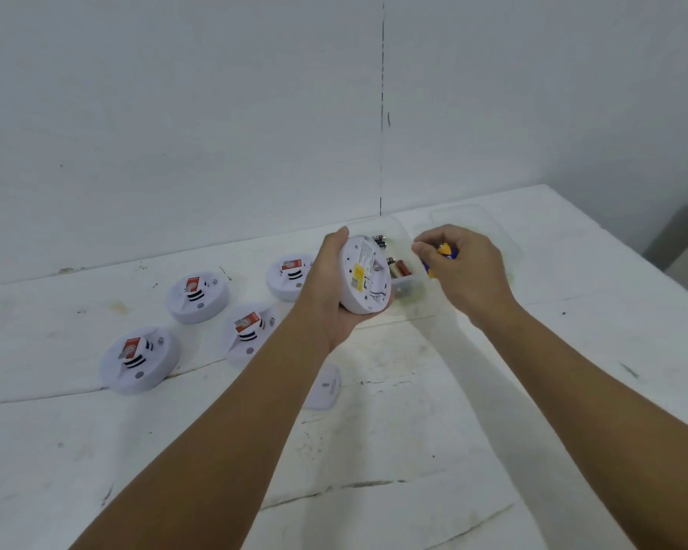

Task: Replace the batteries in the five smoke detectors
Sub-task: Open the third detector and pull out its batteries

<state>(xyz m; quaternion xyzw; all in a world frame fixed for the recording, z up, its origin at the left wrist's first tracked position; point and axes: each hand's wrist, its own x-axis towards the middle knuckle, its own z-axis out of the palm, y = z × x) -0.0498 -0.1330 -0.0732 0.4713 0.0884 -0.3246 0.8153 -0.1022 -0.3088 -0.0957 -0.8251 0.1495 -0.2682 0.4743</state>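
The smoke detector (364, 273) being worked on is off the bench, tilted on edge with its labelled back facing right, cupped in the left hand (330, 287), whose grip wraps round the rim. At its 3 o'clock the right hand (463, 264) has its grip curled round blue-and-yellow batteries (443, 254); how many it holds I cannot tell. Just behind the detector, between the hands, a clear plastic box (404, 285) holds more loose batteries (400, 267).

Likely trouble from here: cells could go in reversed, since the compartment faces away from the eye; a used cell could be mixed with fresh ones, both sorts lying in or near the same box; and the tilted detector could slip from a one-handed hold while the other hand pushes.

Count: five detectors in all, one held and four face-up on the bench (414, 450) at 8 to 10 o'clock from it: (197, 297), (290, 275), (249, 335), (140, 359). One loose white cover (324, 389) lies at 6 o'clock, partly hidden by the left forearm. One box; a faint clear lid (469, 224) lies behind the right hand.
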